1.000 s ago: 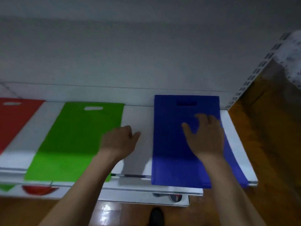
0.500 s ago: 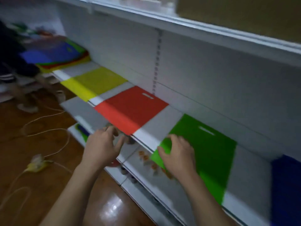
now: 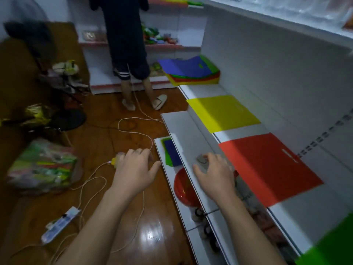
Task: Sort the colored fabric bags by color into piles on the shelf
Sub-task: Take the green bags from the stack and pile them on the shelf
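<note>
both hands empty and loose: left hand (image 3: 133, 169) over the floor, right hand (image 3: 215, 175) over the lower shelf edge (image 3: 183, 134), nearer the bags. green bag (image 3: 336, 243) at the near corner, then red bag (image 3: 267, 167), yellow bag (image 3: 221, 111), and far ahead the unsorted mixed stack (image 3: 191, 70), which looks like the next reach

Two bare forearms are showing from the bottom edge with no sleeve, watch or band on either wrist, the bare left hand (image 3: 133, 170) and the bare right hand (image 3: 214, 175) are wearing no gloves or rings, and the fingernails are looking short and unpainted.
</note>
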Demonstrator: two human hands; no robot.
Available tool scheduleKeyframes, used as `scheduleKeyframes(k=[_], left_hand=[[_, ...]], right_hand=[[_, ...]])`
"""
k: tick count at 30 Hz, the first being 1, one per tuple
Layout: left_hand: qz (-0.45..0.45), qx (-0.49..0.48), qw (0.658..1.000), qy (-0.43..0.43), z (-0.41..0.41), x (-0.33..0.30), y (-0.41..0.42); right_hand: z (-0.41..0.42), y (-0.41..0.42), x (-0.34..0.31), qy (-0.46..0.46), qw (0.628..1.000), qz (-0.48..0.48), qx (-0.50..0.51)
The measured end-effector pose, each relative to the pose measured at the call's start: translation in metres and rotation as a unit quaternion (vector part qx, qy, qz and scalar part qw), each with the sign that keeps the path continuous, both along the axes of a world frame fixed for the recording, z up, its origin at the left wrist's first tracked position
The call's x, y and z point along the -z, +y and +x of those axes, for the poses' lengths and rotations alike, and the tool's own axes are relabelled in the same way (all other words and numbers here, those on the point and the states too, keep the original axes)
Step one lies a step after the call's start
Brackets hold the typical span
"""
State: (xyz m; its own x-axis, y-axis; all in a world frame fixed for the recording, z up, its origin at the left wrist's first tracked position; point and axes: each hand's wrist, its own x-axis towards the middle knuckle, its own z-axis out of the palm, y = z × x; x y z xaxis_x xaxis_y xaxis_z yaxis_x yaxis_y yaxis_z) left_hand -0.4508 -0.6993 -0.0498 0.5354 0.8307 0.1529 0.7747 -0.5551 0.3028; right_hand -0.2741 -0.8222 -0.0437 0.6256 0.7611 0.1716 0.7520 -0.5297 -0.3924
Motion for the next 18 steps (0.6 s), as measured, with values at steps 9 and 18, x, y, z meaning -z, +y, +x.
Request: scheduleKeyframes(k=[9,18], left_hand=[[-0.036,0.011,0.999,0.021,0.053,0.005,0.094],[-0.023,0.071,0.997,0.028,0.186,-0.010,0.238]], right_hand=[[0.039,0.106,0.009,0.030,0.999,0.012,0.007],[0.131,0.240,0.015,0.063,0.993,0.060,0.084]])
